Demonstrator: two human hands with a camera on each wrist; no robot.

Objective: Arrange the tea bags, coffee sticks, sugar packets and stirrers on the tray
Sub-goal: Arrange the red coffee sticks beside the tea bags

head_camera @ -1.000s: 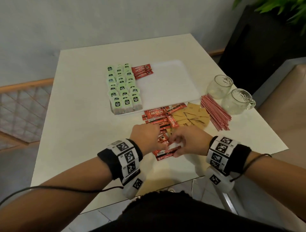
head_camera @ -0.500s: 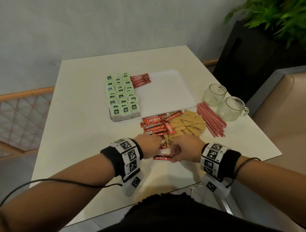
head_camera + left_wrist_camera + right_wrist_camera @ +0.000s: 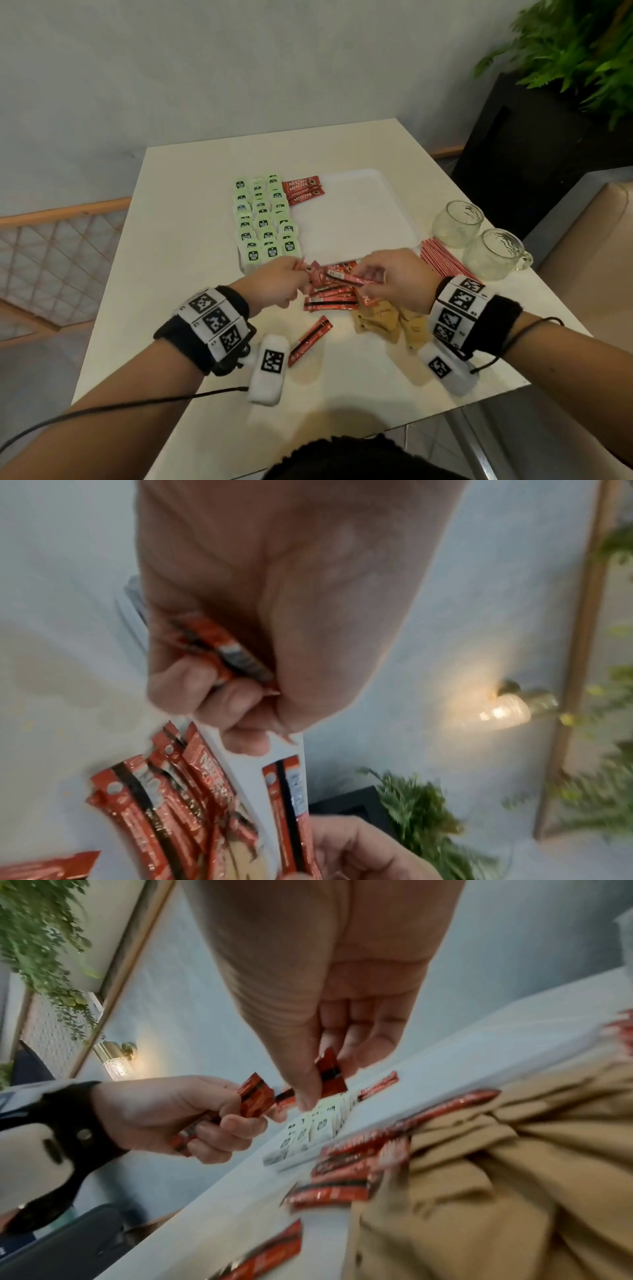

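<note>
Green tea bags [image 3: 263, 224] fill the left of the white tray [image 3: 359, 219], with a few coffee sticks [image 3: 304, 189] at its far edge. Left hand [image 3: 274, 286] and right hand [image 3: 394, 279] each pinch sticks, probably gathering more. Loose sticks [image 3: 330, 298], sugar packets [image 3: 380, 318] and stirrers [image 3: 442, 260] wait on the cream desk [image 3: 191, 240] beside two glass mugs [image 3: 493, 253], near a grey wall.

White tray [image 3: 359, 219]: flat on the table. Green tea bags [image 3: 263, 222]: three rows along the tray's left side. Red coffee sticks [image 3: 303, 190]: a few at the tray's far edge beside the tea bags; loose pile [image 3: 330, 298] just before the tray's near edge; one stick [image 3: 310, 341] apart, nearer still. Tan sugar packets [image 3: 380, 318]: heap right of that pile. Red stirrers [image 3: 445, 262]: bundle off the tray's near right corner.
</note>
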